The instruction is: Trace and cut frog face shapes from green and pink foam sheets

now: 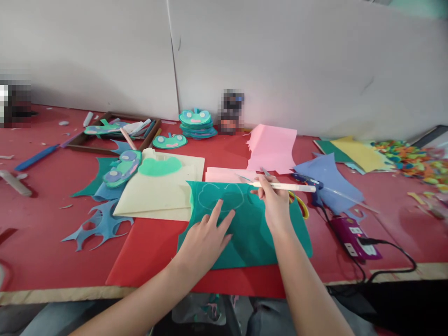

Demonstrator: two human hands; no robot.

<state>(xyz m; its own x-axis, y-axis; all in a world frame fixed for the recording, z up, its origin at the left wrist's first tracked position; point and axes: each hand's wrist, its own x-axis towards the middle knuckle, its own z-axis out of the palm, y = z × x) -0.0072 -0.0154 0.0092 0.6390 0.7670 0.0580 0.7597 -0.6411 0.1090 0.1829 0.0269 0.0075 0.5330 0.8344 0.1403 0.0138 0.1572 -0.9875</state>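
A dark green felt sheet [252, 238] lies in front of me, with a rounded white outline [216, 197] drawn on its upper left part. My left hand [206, 233] rests on the sheet, fingers spread, fingertips by the lower edge of the outline. Above the sheet's upper right, my right hand [275, 203] holds a white pen [294, 186] almost level, its tip pointing left. Yellow-handled scissors [303, 205] lie partly hidden behind my right hand. Beyond the sheet is folded pink felt [224, 174]; to its left, a light green frog-head shape [161, 166] sits on cream felt [154, 198].
Finished frog faces [198, 123] stand stacked at the back, beside a brown tray [112, 148] of pens. Blue scraps [101, 226] lie left. On the right are a blue glue gun [317, 189], a purple power strip [355, 238] with cables and a colourful scrap pile [409, 161].
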